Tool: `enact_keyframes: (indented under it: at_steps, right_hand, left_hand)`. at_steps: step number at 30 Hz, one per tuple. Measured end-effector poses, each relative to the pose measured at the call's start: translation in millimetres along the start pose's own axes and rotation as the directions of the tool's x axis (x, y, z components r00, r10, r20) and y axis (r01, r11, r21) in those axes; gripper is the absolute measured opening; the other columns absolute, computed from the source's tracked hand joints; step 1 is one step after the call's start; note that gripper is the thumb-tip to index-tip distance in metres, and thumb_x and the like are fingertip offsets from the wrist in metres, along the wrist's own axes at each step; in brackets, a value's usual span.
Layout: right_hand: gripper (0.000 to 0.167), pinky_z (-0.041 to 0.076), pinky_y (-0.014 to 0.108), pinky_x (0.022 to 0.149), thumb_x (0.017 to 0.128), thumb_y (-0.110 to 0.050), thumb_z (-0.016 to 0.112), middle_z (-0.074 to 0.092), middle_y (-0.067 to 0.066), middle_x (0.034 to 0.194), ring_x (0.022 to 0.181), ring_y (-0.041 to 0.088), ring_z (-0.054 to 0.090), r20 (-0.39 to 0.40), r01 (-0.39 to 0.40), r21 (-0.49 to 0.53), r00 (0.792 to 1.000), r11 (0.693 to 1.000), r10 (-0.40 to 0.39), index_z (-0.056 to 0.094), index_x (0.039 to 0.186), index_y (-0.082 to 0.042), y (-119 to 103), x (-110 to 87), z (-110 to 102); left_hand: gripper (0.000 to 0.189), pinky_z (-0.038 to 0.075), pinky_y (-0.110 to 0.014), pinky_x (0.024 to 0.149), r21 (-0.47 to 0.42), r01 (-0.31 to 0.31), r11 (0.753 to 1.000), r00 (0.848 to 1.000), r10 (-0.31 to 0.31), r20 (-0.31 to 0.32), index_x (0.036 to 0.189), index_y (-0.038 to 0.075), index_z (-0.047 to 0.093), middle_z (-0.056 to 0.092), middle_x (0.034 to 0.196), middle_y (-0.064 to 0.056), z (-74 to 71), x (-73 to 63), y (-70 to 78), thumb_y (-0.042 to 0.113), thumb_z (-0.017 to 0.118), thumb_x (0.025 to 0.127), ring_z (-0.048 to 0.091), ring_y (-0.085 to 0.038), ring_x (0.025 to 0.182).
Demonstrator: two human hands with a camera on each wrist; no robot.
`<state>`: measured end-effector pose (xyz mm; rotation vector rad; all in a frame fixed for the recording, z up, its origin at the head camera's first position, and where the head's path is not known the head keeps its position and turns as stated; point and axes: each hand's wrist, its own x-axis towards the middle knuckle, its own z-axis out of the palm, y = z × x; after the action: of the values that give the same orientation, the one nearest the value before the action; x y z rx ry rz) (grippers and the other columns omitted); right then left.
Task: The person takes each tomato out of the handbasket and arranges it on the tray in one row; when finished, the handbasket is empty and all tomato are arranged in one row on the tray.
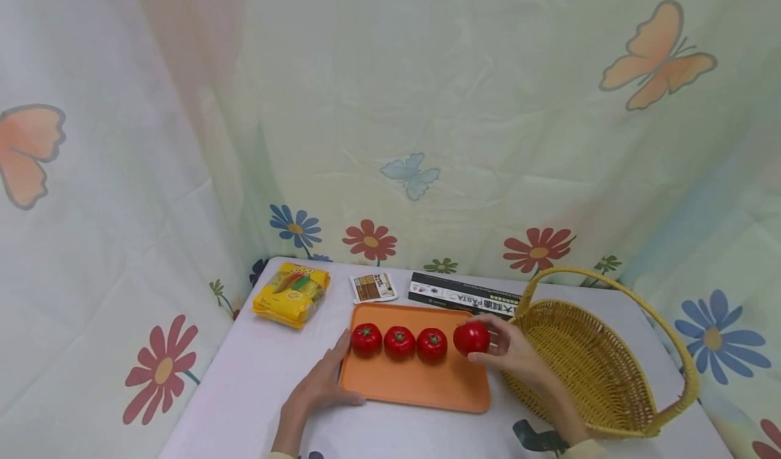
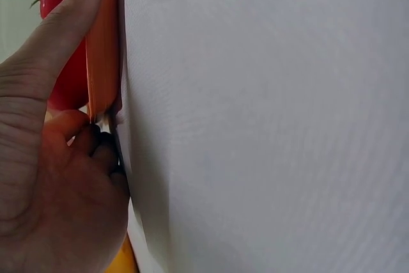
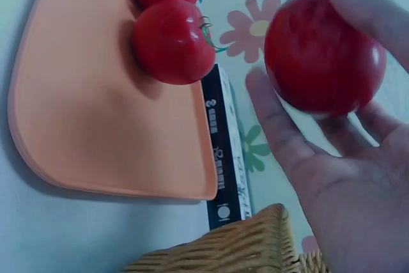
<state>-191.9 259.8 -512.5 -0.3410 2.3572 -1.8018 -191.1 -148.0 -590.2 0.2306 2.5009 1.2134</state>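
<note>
An orange tray lies on the table, with three red tomatoes in a row on it: a left one, a middle one and a right one. My right hand grips another tomato between thumb and fingers, above the tray's right part. In the right wrist view that tomato is held off the tray's surface. At the tray's left front corner my left hand holds the edge, its thumb along the front side and its fingers by the left side.
Right of the tray stands a wicker basket with a tall handle, under my right forearm. Behind the tray lie a black pasta box and a small brown-and-white packet. A yellow package is at the back left.
</note>
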Motion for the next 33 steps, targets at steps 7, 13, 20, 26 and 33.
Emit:
enact_keyframes:
  at_steps: [7, 13, 20, 26, 33]
  right_hand:
    - [0.068, 0.065, 0.036, 0.096, 0.083, 0.002, 0.086, 0.059, 0.029, 0.14, 0.127, 0.044, 0.062, -0.051, 0.005, -0.024, 0.999, 1.0, -0.006, 0.049, 0.14, 0.002, 5.7, 3.9, 7.9]
    - [0.07, 0.064, 0.039, 0.1, 0.078, 0.012, 0.084, 0.056, 0.026, 0.138, 0.132, 0.045, 0.054, -0.107, -0.007, -0.018, 0.994, 1.0, 0.005, 0.046, 0.136, 0.002, 10.8, 4.1, 16.0]
    - [0.08, 0.058, 0.058, 0.107, 0.078, 0.009, 0.087, 0.057, 0.025, 0.147, 0.14, 0.052, 0.05, -0.13, -0.051, -0.154, 0.991, 0.987, 0.03, 0.051, 0.148, -0.002, 11.5, 7.2, 23.3]
    - [0.089, 0.05, 0.064, 0.113, 0.074, 0.014, 0.09, 0.062, 0.022, 0.146, 0.14, 0.05, 0.055, -0.165, -0.016, -0.289, 0.986, 0.957, -0.033, 0.052, 0.153, -0.003, 20.7, 8.2, 37.2]
    - [0.094, 0.048, 0.068, 0.114, 0.069, 0.021, 0.09, 0.064, 0.022, 0.137, 0.132, 0.046, 0.059, -0.267, 0.043, -0.434, 0.948, 0.9, -0.174, 0.052, 0.152, 0.0, 35.3, 8.5, 54.6]
  left_hand:
    - [0.139, 0.026, -0.073, 0.126, 0.004, 0.008, 1.0, 1.0, -0.008, 0.001, 0.175, 0.026, 0.015, 0.023, 0.18, -0.006, 0.7, 0.1, -0.1, 0.046, 0.102, 0.069, 0.016, -0.054, 0.162]
    - [0.139, 0.024, -0.074, 0.126, 0.004, 0.019, 1.0, 1.0, -0.019, 0.01, 0.175, 0.026, 0.014, 0.023, 0.18, -0.006, 0.7, 1.4, -0.6, 0.048, 0.101, 0.069, 0.015, -0.053, 0.162]
    - [0.139, 0.025, -0.073, 0.126, 0.016, 0.011, 1.0, 1.0, -0.011, 0.005, 0.175, 0.026, 0.014, 0.022, 0.18, -0.005, 0.5, 0.9, -0.4, 0.047, 0.101, 0.069, 0.016, -0.053, 0.162]
    - [0.137, 0.024, -0.072, 0.127, 0.02, 0.011, 1.0, 1.0, -0.011, 0.0, 0.175, 0.027, 0.016, 0.021, 0.18, -0.003, 1.7, 1.5, -0.5, 0.048, 0.101, 0.07, 0.017, -0.049, 0.163]
    - [0.136, 0.024, -0.071, 0.128, 0.014, 0.01, 1.0, 1.0, -0.01, -0.005, 0.175, 0.028, 0.017, 0.021, 0.181, -0.002, 0.9, 1.2, 0.6, 0.048, 0.101, 0.07, 0.016, -0.048, 0.164]
